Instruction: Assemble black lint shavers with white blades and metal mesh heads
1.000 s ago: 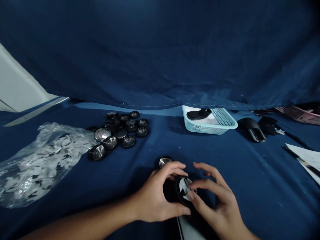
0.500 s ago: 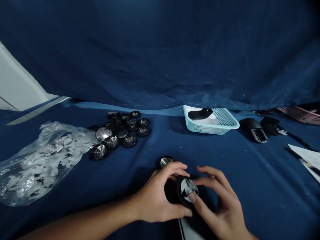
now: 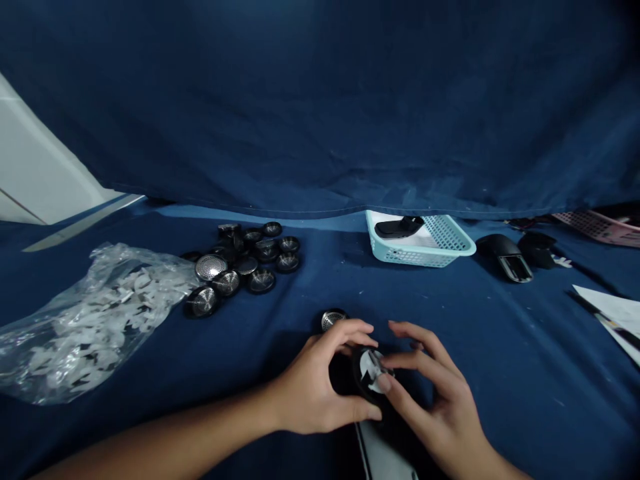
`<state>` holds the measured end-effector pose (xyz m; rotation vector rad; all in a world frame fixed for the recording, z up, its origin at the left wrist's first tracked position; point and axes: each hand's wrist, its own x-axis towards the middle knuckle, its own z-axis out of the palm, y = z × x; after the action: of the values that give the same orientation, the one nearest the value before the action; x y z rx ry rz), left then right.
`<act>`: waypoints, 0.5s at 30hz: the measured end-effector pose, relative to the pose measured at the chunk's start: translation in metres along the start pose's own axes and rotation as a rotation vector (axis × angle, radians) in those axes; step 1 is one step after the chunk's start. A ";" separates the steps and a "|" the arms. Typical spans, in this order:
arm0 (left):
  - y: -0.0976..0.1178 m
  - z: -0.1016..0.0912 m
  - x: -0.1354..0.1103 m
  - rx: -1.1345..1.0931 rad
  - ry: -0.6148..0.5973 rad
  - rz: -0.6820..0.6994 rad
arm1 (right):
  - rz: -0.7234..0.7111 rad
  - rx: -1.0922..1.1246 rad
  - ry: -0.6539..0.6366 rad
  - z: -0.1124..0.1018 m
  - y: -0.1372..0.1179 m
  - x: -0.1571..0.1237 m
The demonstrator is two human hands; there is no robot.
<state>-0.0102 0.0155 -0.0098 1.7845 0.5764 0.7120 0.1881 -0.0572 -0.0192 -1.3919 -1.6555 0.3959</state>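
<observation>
My left hand grips the rim of a black round disc from the near left, and a white star-shaped paper piece lies on the disc's face. My right hand comes in from the right, its thumb and fingers pressing on the disc and the white piece. Just beyond my left fingers sits a round metal mesh disc. Further left lies a heap of similar black-rimmed mesh discs. Part of the black disc is hidden by my fingers.
A clear plastic bag of white paper pieces lies at left. A light-blue plastic basket holds a black part. Black curved shells stand at right, beside white papers. Blue cloth hangs behind.
My right fingers have closed in over the white piece, covering more of it. My left hand has shifted slightly up. The whole view has shifted a little.
</observation>
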 end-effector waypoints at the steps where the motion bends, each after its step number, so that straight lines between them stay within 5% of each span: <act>1: 0.001 0.000 0.000 -0.015 -0.003 0.002 | 0.015 0.044 -0.003 -0.001 0.000 0.001; 7: 0.005 0.001 -0.004 -0.137 -0.126 0.023 | 0.032 0.149 0.067 -0.008 0.011 0.026; 15: 0.005 0.001 -0.007 -0.178 -0.220 -0.002 | -0.097 -0.026 -0.489 0.022 0.013 0.101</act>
<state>-0.0144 0.0086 -0.0066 1.6689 0.3563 0.5386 0.1836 0.0449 0.0026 -1.2921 -2.1169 0.7016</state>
